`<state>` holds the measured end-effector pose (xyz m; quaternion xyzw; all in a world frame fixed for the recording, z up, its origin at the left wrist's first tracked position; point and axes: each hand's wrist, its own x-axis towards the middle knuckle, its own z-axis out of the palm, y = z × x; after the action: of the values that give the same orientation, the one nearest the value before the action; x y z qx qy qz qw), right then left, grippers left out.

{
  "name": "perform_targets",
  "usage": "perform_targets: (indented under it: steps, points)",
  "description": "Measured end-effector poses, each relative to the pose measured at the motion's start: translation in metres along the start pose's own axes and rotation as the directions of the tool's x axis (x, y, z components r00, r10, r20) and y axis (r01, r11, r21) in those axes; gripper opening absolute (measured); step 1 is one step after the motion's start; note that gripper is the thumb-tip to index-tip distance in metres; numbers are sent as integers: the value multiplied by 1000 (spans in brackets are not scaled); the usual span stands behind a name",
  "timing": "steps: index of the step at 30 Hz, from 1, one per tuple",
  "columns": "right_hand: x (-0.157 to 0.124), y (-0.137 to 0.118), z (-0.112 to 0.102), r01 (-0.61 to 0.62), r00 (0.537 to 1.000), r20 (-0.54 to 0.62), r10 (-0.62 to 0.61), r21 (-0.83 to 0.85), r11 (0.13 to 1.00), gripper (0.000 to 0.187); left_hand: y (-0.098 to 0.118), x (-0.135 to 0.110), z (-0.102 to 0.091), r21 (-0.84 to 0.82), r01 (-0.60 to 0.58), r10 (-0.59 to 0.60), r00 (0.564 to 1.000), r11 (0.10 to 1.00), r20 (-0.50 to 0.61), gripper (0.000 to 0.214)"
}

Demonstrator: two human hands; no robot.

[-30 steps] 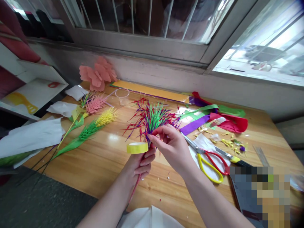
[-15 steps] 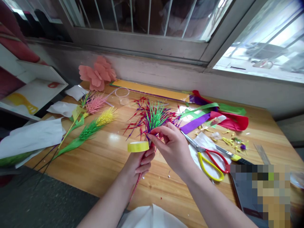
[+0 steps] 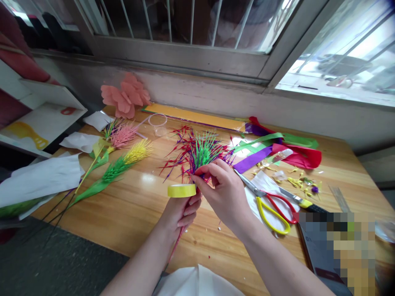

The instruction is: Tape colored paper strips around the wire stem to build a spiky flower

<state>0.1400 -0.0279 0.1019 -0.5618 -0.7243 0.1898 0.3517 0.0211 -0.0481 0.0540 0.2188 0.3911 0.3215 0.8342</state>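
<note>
My left hand (image 3: 182, 211) is closed round the stem of an artificial flower (image 3: 203, 150), whose spiky head is green in the middle with red and purple strands around it. A yellow roll of tape (image 3: 181, 190) sits at the top of that hand, beside the stem. My right hand (image 3: 226, 189) pinches at the base of the head; whatever lies between its thumb and forefinger is too small to make out. The reddish stem (image 3: 175, 244) runs down below my left hand toward my lap.
Scissors (image 3: 271, 205) and a utility knife (image 3: 305, 203) lie right of my hands, near a partly blurred tablet (image 3: 321, 255). Coloured strips (image 3: 296, 155) lie behind them. Finished spiky stems (image 3: 114, 172) and white paper (image 3: 40, 176) are at left, a pink paper flower (image 3: 125, 96) behind.
The roll of tape has shifted very slightly to the right. Both hands keep nearly the same place on the flower.
</note>
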Motion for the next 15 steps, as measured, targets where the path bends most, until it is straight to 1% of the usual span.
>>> perform_targets:
  steps: [4, 7, 9, 10, 12, 14, 15]
  points:
    - [-1, 0, 1, -6, 1000, -16, 6, 31, 1000, 5, 3, 0, 4, 2, 1, -1, 999, 1000, -37, 49]
    - [-3, 1, 1, -37, 999, -35, 40, 83, 996, 15, 4, -2, 6, 19, -3, 5, 998, 1000, -60, 49]
    - [-6, 0, -2, -24, 997, -71, 35, 150, 988, 21, 2, -3, 8, 35, -21, 24, 996, 999, -81, 47]
    - [-9, -2, -5, 14, 996, -91, 3, 186, 982, 24, 1, -4, 8, 36, -39, 43, 994, 999, -100, 47]
    - [-14, -5, -11, 141, 987, -105, -119, 235, 962, 27, -3, -5, 8, 17, -99, 100, 983, 995, -153, 44]
    - [-21, -9, -18, 254, 967, -67, -245, 245, 936, 31, -5, -5, 7, -18, -167, 160, 966, 986, -201, 37]
    - [-24, -10, -19, 285, 958, -38, -284, 239, 928, 33, -6, -4, 6, -39, -177, 165, 964, 983, -208, 32]
